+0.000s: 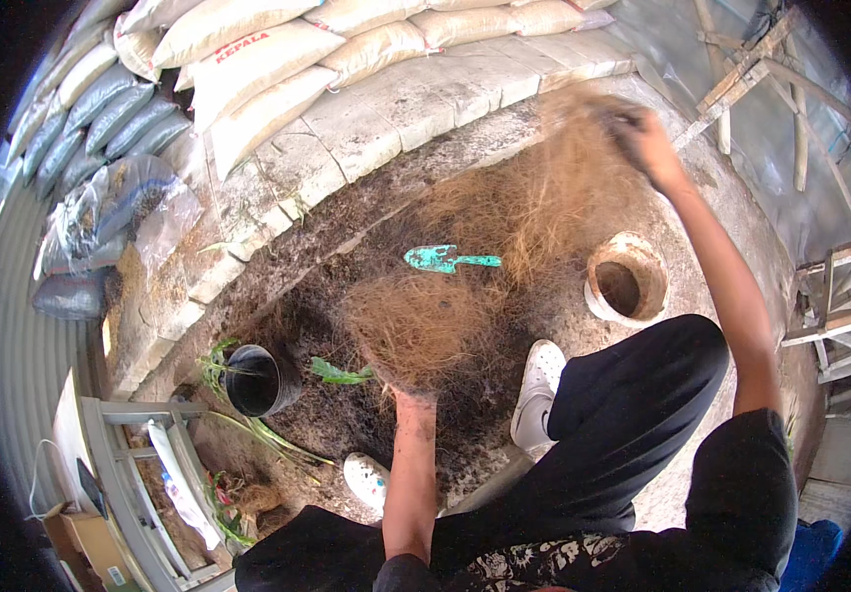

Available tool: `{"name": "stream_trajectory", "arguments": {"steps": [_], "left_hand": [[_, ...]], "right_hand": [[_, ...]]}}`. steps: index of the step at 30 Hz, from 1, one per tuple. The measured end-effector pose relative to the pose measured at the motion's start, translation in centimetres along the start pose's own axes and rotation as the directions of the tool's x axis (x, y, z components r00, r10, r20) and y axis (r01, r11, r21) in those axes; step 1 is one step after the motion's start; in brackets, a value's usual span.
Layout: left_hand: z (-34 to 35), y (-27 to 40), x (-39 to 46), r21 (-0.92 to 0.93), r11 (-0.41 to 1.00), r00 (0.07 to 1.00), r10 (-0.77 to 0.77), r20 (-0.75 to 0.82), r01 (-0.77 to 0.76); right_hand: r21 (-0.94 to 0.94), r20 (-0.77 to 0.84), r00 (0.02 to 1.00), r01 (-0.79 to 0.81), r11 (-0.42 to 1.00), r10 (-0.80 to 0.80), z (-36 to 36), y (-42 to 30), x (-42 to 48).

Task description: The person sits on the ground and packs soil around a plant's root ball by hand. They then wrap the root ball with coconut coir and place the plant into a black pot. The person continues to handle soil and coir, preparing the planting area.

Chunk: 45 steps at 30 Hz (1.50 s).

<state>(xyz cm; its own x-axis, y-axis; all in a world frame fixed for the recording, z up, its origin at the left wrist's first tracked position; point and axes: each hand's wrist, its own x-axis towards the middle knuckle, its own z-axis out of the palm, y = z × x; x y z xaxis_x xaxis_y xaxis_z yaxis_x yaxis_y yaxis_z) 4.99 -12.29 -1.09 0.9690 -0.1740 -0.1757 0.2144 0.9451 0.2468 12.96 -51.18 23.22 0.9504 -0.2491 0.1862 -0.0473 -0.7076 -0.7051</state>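
Observation:
My left hand (405,386) holds a thick clump of brown coconut fibre (418,325) over dark soil; the clump hides most of the fingers. Blurred by motion, my right hand (636,137) is raised at the upper right and grips loose fibre strands (570,122), which trail below it towards a larger fibre pile (514,207). Between the held clump and that pile lies a turquoise hand trowel (440,259) with chipped paint, its handle pointing right.
A dirty white bucket (651,303) stands right of my shoe. On the left are a black plant pot (263,381), a green leaf (340,372) and a wooden frame (130,459). Stacked sacks (277,59) rest on a concrete block ledge (366,140). Timber poles (736,81) stand at the upper right.

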Motion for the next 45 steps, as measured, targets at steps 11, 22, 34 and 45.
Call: {"name": "stream_trajectory", "arguments": {"steps": [11,22,34,45], "left_hand": [[-1.8,2.7,-1.1,-0.127,0.992,0.88,0.047,0.472,0.015],[0.8,1.7,-0.9,-0.095,0.995,0.999,0.005,-0.032,-0.008],[2.1,2.4,-1.0,-0.264,0.964,0.996,-0.054,-0.071,0.034],[-0.3,2.0,0.2,-0.182,0.983,0.997,-0.001,-0.074,-0.012]], "right_hand": [[-0.753,0.031,0.999,0.051,0.655,-0.043,11.4,7.1,7.8],[-0.689,-0.29,0.953,-0.143,0.71,-0.089,8.8,12.6,10.5],[-0.564,-0.312,0.946,-0.111,0.818,-0.087,10.1,9.9,8.3],[-0.166,-0.127,0.967,0.199,0.966,-0.221,7.1,7.6,10.4]]}}
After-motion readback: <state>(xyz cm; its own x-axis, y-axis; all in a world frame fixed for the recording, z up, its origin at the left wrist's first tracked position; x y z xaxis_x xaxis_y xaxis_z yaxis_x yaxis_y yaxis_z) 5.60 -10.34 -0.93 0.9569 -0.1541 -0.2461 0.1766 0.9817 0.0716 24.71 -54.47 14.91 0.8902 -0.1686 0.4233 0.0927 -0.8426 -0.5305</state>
